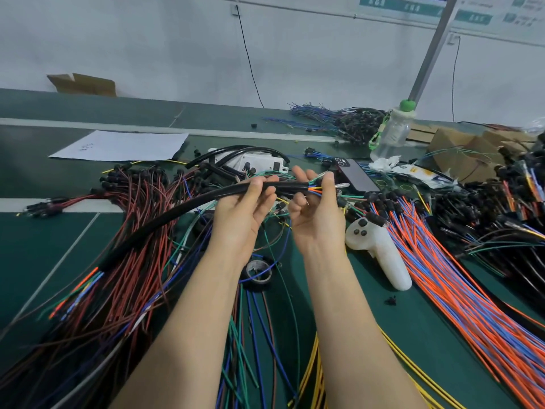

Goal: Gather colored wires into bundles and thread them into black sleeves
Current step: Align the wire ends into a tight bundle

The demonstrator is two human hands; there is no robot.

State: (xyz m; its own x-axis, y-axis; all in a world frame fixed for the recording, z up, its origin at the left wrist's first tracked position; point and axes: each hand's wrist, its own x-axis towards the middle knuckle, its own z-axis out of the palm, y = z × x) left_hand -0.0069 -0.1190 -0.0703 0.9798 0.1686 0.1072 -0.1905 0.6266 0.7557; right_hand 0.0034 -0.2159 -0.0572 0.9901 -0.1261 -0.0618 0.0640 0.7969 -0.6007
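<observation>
- Black and long, the sleeve (pixel 165 216) runs in an arc from the near left of the green table (pixel 44 231) up to the middle of the scene, lifted above the heaps of wire.
- Palm towards the camera, the left hand (pixel 244 208) grips the sleeve close to its right end, fingers curled over the top of it.
- A bundle of coloured wires (pixel 314 188) (orange, blue, green and yellow) sticks out of that right end.
- Just beside the sleeve mouth, the right hand (pixel 315 211) pinches the tips of these wires between thumb and fingertips.
- At the near left end of the sleeve, more of the bundle fans out, blurred.
- Under the sleeve, on the left, lies a thick pile of red-brown wires (pixel 126 261) with black plugs at their far ends.
- On the right, a broad sheaf of orange and blue wires (pixel 460 290) slants towards the near right corner.
- A white controller (pixel 377 249) lies between the right forearm and that sheaf.
- A roll of black tape (pixel 258 273) sits on the table between the two forearms.
- Yellow wires (pixel 312 379) run near the bottom edge, partly under the right forearm.
- Farther off lie a white power strip (pixel 256 163), a dark phone (pixel 356 175), a sheet of paper (pixel 124 146) on the left and a clear bottle (pixel 393 134) with a green cap on the right.
</observation>
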